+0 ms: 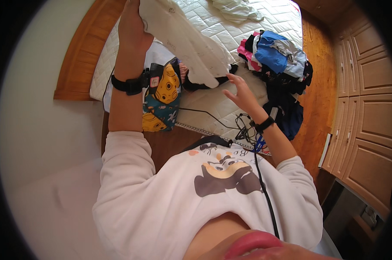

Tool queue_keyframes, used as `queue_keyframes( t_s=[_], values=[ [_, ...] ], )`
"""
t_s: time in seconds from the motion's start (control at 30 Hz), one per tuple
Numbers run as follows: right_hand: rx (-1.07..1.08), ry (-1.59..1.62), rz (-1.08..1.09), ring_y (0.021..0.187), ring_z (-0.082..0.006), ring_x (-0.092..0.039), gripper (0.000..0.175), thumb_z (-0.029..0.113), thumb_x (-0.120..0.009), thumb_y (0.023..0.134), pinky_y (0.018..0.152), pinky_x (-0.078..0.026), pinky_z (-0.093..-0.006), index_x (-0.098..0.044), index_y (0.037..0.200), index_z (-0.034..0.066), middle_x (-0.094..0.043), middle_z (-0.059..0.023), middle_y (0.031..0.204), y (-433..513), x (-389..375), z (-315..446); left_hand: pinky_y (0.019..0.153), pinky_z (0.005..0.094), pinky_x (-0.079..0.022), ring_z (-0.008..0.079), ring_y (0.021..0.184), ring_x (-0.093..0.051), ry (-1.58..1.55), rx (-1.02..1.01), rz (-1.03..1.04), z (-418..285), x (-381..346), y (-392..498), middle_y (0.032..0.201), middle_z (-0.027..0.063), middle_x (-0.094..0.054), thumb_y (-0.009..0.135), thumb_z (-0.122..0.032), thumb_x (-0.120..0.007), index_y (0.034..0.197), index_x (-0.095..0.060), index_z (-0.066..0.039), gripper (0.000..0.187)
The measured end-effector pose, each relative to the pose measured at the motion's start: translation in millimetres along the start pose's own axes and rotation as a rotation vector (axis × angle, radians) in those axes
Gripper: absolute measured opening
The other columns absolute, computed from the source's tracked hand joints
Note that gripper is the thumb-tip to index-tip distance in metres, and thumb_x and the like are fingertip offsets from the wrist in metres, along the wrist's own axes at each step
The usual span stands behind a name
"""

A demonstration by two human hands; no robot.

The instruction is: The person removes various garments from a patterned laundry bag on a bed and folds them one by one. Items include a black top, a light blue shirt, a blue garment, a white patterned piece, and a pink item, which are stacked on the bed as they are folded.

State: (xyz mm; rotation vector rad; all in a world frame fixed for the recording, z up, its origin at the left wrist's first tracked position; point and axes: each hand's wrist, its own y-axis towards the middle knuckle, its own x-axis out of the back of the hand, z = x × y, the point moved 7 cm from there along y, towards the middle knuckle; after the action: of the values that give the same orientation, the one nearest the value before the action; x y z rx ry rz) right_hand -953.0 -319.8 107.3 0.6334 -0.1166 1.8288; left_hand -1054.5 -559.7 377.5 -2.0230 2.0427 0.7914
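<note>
My left hand [133, 31] is raised at the top left, gripping a white printed garment [189, 45]; its fingertips run out of the frame. The cloth hangs from it diagonally down to the right, over the mattress [201, 100]. My right hand [243, 96] is beside the garment's lower end, thumb and fingers apart, nothing in its grasp. Whether a fingertip touches the cloth I cannot tell. Under my left wrist lies a teal and yellow patterned cloth [168, 84]. A black garment [204, 85] lies partly hidden beneath the hanging one.
A heap of clothes [275, 53] sits on the mattress at right, with dark clothing [288, 113] below it. Pale crumpled cloth [238, 11] lies farther back. Tangled black cables [244, 130] rest at the near edge. A wooden headboard [82, 61] stands left, wooden cabinets [374, 107] right.
</note>
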Motion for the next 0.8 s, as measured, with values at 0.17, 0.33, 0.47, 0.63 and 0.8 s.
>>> queue_keyframes(
  t_s=[0.17, 0.33, 0.47, 0.63, 0.8],
  values=[
    [0.041, -0.117, -0.003, 0.102, -0.0335, -0.061, 0.045, 0.026, -0.066, 0.089, 0.088, -0.048, -0.0397, -0.054, 0.125, 0.0024, -0.059, -0.0214, 0.117, 13.2, -25.3, 34.4, 0.079, 0.0319, -0.056, 0.0157, 0.09, -0.066, -0.012, -0.133, 0.207, -41.5, -35.2, -22.7, 0.102, 0.0042, -0.068, 0.104, -0.035, -0.042, 0.112, -0.061, -0.01, 0.033],
    [-0.172, -0.018, -0.061, 0.084, -0.0389, -0.065, 0.031, 0.027, -0.058, 0.094, 0.071, -0.05, -0.0428, -0.061, 0.111, 0.0021, -0.065, -0.025, 0.09, 23.4, 38.7, 13.0, 0.068, 0.0215, -0.055, 0.0107, 0.087, -0.065, -0.049, -0.277, 0.2, -98.5, 1.2, -25.4, 0.102, 0.0046, -0.067, 0.105, -0.033, -0.039, 0.11, -0.058, -0.007, 0.033],
    [-0.052, -0.024, -0.394, 0.067, -0.0239, -0.059, 0.026, 0.023, -0.06, 0.095, 0.065, -0.048, -0.0326, -0.062, 0.11, 0.0017, -0.064, -0.0164, 0.08, 31.1, 138.8, 23.2, 0.075, 0.0264, -0.055, 0.0144, 0.097, -0.064, 0.15, -0.285, 0.065, -103.4, 64.5, -37.2, 0.112, 0.0071, -0.065, 0.104, -0.035, -0.04, 0.117, -0.056, -0.007, 0.035],
    [0.114, -0.26, -0.371, 0.058, -0.0203, -0.053, 0.029, 0.028, -0.056, 0.098, 0.062, -0.046, -0.0288, -0.063, 0.109, 0.0022, -0.055, -0.0157, 0.068, 30.6, 219.6, 75.7, 0.081, 0.0301, -0.053, 0.0178, 0.098, -0.062, 0.127, -0.243, -0.049, -80.8, 111.0, -44.8, 0.11, 0.006, -0.064, 0.105, -0.032, -0.039, 0.12, -0.056, -0.007, 0.034],
    [-0.145, 0.053, -0.202, 0.076, -0.0091, -0.058, 0.035, 0.036, -0.06, 0.096, 0.065, -0.047, -0.0262, -0.067, 0.111, 0.0051, -0.067, 0.0004, 0.09, 35.0, 232.3, 109.4, 0.088, 0.0315, -0.053, 0.0189, 0.106, -0.062, 0.032, -0.176, -0.169, -64.0, 127.4, -31.7, 0.12, 0.0089, -0.062, 0.105, -0.028, -0.038, 0.121, -0.055, -0.006, 0.031]
  ],
)
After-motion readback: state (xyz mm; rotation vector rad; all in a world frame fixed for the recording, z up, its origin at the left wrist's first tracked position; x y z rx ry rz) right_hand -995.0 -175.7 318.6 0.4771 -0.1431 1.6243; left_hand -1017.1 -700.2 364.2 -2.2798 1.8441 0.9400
